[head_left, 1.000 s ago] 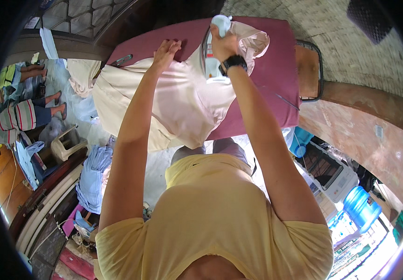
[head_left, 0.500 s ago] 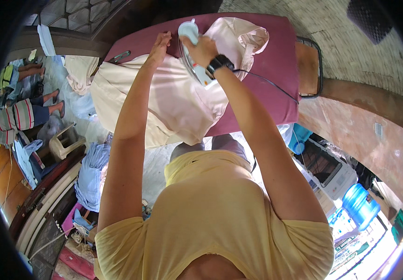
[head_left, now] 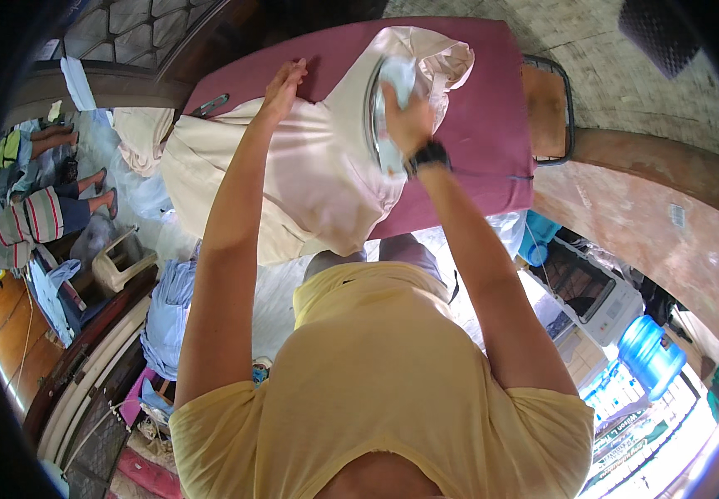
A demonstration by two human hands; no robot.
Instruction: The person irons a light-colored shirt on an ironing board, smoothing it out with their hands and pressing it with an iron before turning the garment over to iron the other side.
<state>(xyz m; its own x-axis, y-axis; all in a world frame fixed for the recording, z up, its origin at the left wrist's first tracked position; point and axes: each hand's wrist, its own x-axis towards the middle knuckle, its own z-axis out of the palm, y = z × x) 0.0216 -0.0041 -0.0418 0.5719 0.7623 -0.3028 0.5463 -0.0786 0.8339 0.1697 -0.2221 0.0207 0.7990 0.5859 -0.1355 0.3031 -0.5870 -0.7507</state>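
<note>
My right hand point(head_left: 410, 123) is wrapped round the handle of a pale blue and white clothes iron point(head_left: 397, 73), somewhat blurred by motion. Its soleplate rests on a cream garment point(head_left: 301, 179) spread over a maroon ironing board point(head_left: 484, 108). The garment's gathered end lies right of the iron; its lower part hangs over the board's near side. To the left, my left hand point(head_left: 284, 86) lies at the garment's far edge with fingers stretched out, holding nothing. A dark cord runs from the iron by my right wrist across the board.
A small green-edged tool point(head_left: 210, 106) lies at the board's left end. Blue clothes point(head_left: 168, 312) are piled at left, near a beige plastic stool point(head_left: 122, 259). Two people sit far left. At right are a blue water jug point(head_left: 652, 356) and a white appliance point(head_left: 600, 303).
The iron has slid right across the garment in my right hand, toward the gathered end. My left hand has stayed nearly in place.
</note>
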